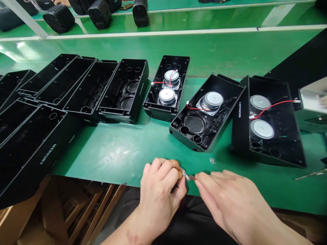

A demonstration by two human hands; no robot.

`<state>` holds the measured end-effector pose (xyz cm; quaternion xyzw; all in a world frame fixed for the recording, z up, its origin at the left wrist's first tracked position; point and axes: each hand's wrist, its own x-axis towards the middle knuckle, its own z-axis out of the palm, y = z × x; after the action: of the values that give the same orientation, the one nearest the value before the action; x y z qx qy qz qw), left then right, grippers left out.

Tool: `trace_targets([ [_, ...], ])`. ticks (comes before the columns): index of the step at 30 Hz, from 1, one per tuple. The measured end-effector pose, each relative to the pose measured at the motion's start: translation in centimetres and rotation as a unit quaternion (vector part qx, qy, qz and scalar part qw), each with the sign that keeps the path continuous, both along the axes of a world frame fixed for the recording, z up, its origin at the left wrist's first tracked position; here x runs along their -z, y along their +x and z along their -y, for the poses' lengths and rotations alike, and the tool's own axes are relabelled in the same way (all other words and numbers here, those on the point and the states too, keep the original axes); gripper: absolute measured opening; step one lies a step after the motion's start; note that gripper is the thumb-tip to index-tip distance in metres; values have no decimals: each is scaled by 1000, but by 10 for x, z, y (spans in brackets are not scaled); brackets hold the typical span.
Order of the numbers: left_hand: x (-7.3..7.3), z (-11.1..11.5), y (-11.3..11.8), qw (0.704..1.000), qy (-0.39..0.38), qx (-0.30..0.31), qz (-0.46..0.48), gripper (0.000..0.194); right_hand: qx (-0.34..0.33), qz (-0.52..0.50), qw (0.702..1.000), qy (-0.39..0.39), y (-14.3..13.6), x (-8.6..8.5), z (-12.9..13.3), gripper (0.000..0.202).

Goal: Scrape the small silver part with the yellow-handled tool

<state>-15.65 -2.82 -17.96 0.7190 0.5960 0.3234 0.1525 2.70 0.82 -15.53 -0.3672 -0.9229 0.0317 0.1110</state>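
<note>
At the table's front edge my left hand (162,190) is closed around a small crinkled, silvery item (184,174), with something orange-brown beside it. My right hand (226,194) pinches a small brownish piece (192,177) against that item's end; what it is exactly is too small to tell. A little clear scrap (212,160) lies on the green table (114,149) above my right hand. Beyond the hands sits a tilted black housing (196,136) with one speaker (213,101) fitted and a red wire attached.
Another black housing (283,136) with two speakers stands at the right, near a metal device (315,102) and a thin metal tool (310,174). A two-speaker housing (159,110) is at centre. Several housings without speakers (130,117) crowd the left. Black units (140,13) line the back.
</note>
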Motion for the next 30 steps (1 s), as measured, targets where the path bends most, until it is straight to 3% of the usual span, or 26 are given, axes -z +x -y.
trace_targets([
  [4,0,1,-1,1000,1,0,0,15,36,-45,995,-76,15,6,8,26],
  [8,2,3,-3,1000,11,0,-2,12,155,-126,962,-185,26,5,14,22],
  [11,5,4,-5,999,29,16,-11,10,220,-166,931,-239,22,4,17,21],
  [16,6,7,-12,995,68,75,8,15,238,-198,909,-279,0,2,12,25],
  [18,5,8,-15,991,90,96,24,19,250,-216,879,-344,-5,-3,8,28],
  [22,6,8,-16,978,144,135,61,23,258,-259,791,-490,-6,-11,7,31],
  [25,9,6,-12,972,149,156,89,23,256,-297,751,-531,-7,-9,11,30],
  [28,6,7,-5,973,148,142,105,23,278,-357,692,-562,-10,-7,13,37],
  [30,-3,13,-1,975,100,100,169,24,277,-389,648,-594,-12,-10,17,45],
])
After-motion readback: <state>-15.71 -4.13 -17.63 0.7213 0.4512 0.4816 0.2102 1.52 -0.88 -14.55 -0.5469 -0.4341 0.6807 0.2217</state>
